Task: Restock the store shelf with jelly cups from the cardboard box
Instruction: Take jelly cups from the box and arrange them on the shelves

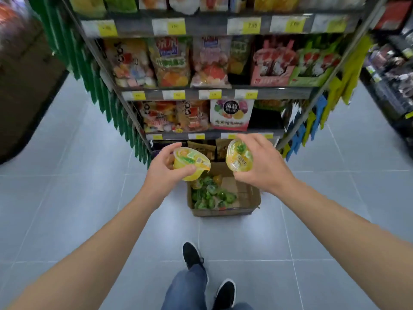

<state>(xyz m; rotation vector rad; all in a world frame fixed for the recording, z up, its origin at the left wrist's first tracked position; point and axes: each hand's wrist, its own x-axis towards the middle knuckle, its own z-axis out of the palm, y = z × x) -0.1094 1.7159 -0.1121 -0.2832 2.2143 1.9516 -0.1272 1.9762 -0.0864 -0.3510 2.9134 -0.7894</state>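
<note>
My left hand [166, 173] grips a yellow jelly cup [190, 163] tilted on its side. A second yellow jelly cup [238, 158] is held in my right hand [261, 166], its lid facing me. Both hands hover above an open cardboard box [250, 198] on the floor, which holds several green-lidded jelly cups [210, 195] in its left half. The store shelf [214, 93] stands right behind the box, with dark gaps [266, 118] at the right of its lower tiers.
Snack bags fill the shelf tiers, with yellow price tags [176, 26] along the rails. Green packets [98, 86] hang down the left upright, coloured ones [312, 121] down the right. Another rack [391, 70] stands at far right. My shoes [193, 253] are on the grey tile floor.
</note>
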